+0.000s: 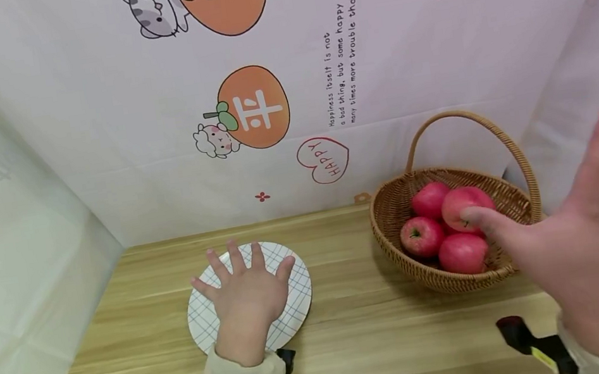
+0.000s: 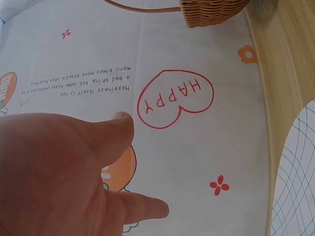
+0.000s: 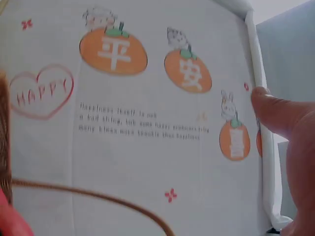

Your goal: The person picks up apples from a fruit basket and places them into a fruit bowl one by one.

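In the head view my left hand (image 1: 248, 293) is spread with straight fingers over a round white plate (image 1: 295, 302) with a blue grid pattern. The same hand (image 2: 64, 172) fills the lower left of the left wrist view, holding nothing. My right hand (image 1: 588, 236) is raised at the right, fingers extended and thumb pointing left, overlapping a brown wicker basket (image 1: 402, 262) in this view. Several red apples (image 1: 423, 237) lie inside the basket. The thumb of the right hand (image 3: 290, 132) shows at the right edge of the right wrist view.
A wooden table (image 1: 356, 345) carries plate and basket. Behind it hangs a white printed cloth (image 1: 375, 74), with another pale cloth (image 1: 5, 222) along the left side. The basket's tall arched handle (image 1: 461, 113) rises before the back cloth. Dark wrist straps sit on both wrists.
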### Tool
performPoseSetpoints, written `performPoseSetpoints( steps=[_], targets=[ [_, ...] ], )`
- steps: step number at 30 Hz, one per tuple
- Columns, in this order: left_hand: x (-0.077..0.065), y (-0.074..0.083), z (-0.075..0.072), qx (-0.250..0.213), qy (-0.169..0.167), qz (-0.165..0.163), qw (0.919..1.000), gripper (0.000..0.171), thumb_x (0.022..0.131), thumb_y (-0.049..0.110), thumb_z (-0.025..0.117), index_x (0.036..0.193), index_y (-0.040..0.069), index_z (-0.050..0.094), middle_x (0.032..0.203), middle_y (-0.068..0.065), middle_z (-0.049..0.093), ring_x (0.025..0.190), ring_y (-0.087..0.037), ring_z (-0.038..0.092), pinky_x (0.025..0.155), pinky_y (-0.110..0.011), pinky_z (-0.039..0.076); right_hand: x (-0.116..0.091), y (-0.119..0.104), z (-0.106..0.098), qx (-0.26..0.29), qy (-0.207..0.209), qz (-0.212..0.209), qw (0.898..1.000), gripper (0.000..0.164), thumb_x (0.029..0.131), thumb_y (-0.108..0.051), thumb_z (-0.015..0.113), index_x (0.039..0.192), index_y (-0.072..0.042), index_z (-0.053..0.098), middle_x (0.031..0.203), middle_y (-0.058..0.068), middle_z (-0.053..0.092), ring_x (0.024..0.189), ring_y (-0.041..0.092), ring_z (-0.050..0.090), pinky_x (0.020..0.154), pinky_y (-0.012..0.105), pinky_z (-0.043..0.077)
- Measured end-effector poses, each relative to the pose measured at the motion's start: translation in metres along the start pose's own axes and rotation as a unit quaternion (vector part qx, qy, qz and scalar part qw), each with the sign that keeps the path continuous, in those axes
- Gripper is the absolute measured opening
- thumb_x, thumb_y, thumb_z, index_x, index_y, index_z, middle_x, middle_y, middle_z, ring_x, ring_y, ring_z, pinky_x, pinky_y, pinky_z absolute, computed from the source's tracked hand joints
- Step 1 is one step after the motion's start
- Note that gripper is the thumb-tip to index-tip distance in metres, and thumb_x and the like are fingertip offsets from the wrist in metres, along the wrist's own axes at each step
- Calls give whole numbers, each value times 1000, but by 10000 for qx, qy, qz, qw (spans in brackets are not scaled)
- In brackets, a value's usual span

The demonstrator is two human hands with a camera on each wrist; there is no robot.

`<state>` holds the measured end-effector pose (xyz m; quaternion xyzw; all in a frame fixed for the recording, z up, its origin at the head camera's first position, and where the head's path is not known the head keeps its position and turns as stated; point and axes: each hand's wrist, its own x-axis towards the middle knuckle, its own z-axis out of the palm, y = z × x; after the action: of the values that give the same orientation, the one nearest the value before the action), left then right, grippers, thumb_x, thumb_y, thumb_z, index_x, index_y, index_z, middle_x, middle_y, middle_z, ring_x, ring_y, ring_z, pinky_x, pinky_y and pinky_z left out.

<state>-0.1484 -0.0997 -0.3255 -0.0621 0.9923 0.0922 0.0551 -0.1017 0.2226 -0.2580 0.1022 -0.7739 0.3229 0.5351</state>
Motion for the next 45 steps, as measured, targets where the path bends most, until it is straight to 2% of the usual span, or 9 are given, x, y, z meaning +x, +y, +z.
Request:
performPoseSetpoints(
  steps=[3, 6, 9, 16, 22, 26, 32, 37, 45],
  targets=[
    [0, 0, 1, -21, 10, 46, 10000, 81, 99, 69, 22, 159, 15, 26, 163, -23, 0, 142, -51, -19, 99, -80, -15, -3, 5, -21, -387, -827, 1178, 9888, 135, 68, -60, 86, 160, -8, 0, 165, 4, -14, 148, 11, -11, 119, 40, 11],
    [1, 0, 1, -43, 28, 78, 10000, 81, 99, 69, 23, 159, 15, 27, 163, -23, 1, 142, -52, -17, 99, -80, -13, -8, 16, -33, -839, -1705, 2257, 9555, 135, 73, -42, 89, 157, -31, -17, 158, -15, -27, 143, 2, -21, 117, 52, 13],
    [2, 0, 1, -57, 62, 67, 9999, 81, 99, 69, 24, 159, 15, 27, 163, -23, 1, 142, -51, -16, 100, -80, -12, -14, 36, -37, -936, -2337, 2728, 9286, 136, 77, -40, 87, 151, -36, -27, 154, -16, -36, 141, 11, -29, 112, 66, 5],
    [1, 0, -1, -50, 24, 36, 10000, 80, 99, 69, 23, 159, 16, 26, 163, -22, 1, 143, -51, -15, 101, -79, -11, -32, 83, -24, -1175, -3481, 2657, 8913, 135, 79, -54, 81, 152, -16, -27, 152, 10, -41, 136, 44, -34, 100, 79, 3],
    [1, 0, 0, -125, 1, 16, 9999, 79, 100, 68, 25, 159, 16, 28, 163, -22, 2, 143, -50, -16, 101, -80, -9, -46, 106, -18, -909, -3827, 2857, 8739, 127, 86, -51, 75, 152, -14, -27, 151, 22, -40, 135, 51, -31, 95, 84, 10],
    [1, -1, 1, -155, 25, 27, 9999, 79, 100, 69, 26, 159, 16, 28, 163, -22, 3, 143, -51, -15, 100, -80, -9, -49, 121, -18, -601, -3981, 2756, 8729, 120, 89, -45, 73, 155, -8, -19, 150, 28, -38, 135, 46, -35, 94, 85, 7],
    [1, -1, 2, -186, -17, 29, 9998, 80, 100, 68, 26, 159, 15, 28, 163, -22, 1, 142, -50, -17, 100, -81, -9, -51, 144, -20, -180, -4687, 2675, 8417, 116, 92, -41, 72, 152, -2, -20, 146, 42, -30, 132, 63, -23, 96, 84, 4],
    [1, -2, 3, -209, -16, 21, 9998, 80, 99, 69, 27, 159, 15, 28, 163, -23, 3, 143, -52, -13, 101, -81, -5, -51, 156, -18, 46, -4985, 2657, 8251, 116, 92, -38, 72, 152, -1, -20, 147, 41, -29, 133, 61, -23, 97, 83, 2],
    [3, -2, 5, -213, -68, 64, 9997, 81, 99, 69, 25, 159, 15, 28, 162, -23, 4, 142, -51, -15, 101, -81, -4, -57, 162, -20, 671, -4878, 2826, 8233, 110, 94, -27, 71, 154, -10, -19, 148, 26, -41, 133, 51, -35, 98, 80, -11]
  ],
)
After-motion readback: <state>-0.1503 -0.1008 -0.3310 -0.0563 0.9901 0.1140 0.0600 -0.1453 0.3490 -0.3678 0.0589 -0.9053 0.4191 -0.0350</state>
